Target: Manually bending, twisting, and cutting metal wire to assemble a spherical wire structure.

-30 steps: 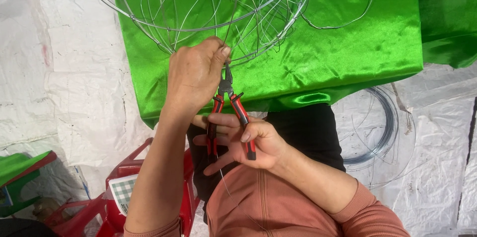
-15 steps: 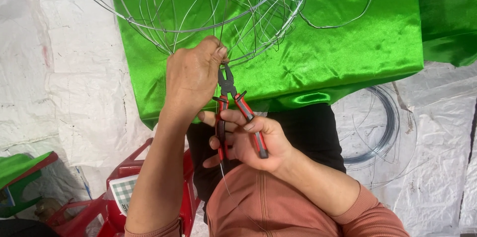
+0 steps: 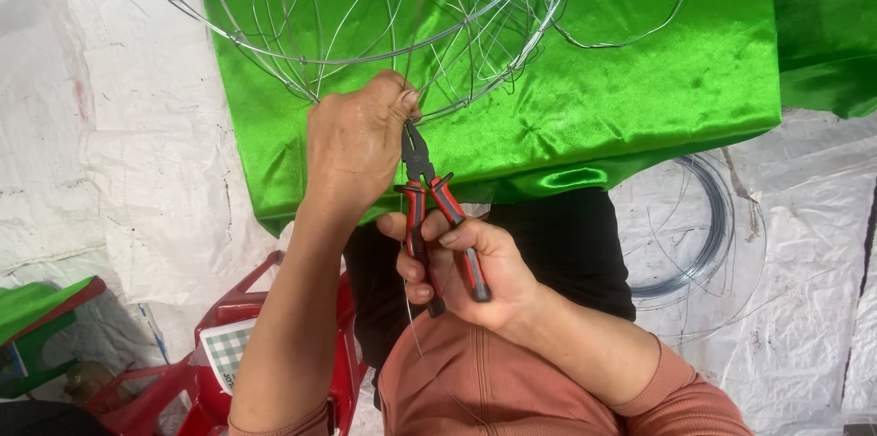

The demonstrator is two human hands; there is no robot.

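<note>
Left hand [image 3: 354, 148] raised, back of the hand turned up toward the camera, forearm running straight up from the lower edge of the view. Fingers curled tight, thumb and forefinger tips pinched on the lower rim of the wire frame [image 3: 365, 11] just above the pliers' nose. Right hand [image 3: 461, 267] lower and closer to the body, wrist bent inward, forearm in a rust-coloured sleeve [image 3: 676, 390] coming in from the lower right. Fingers wrapped round both red-and-black handles of the pliers [image 3: 429, 207], thumb laid along the outer handle, handles drawn near together. Pliers pointed up and slightly left, dark nose touching the frame's rim right beside the left thumb; whether wire sits between the tips, not clear. A thin loose wire [image 3: 416, 335] trailing down from the right hand over the chest.

Wire frame rounded, resting over green satin cloth [image 3: 621, 89], lower edge overhanging the cloth's near side. Coil of wire [image 3: 703, 235] on the white sheet [image 3: 119, 171] well to the right. Red plastic stool [image 3: 228, 335] at lower left, beside the left forearm.
</note>
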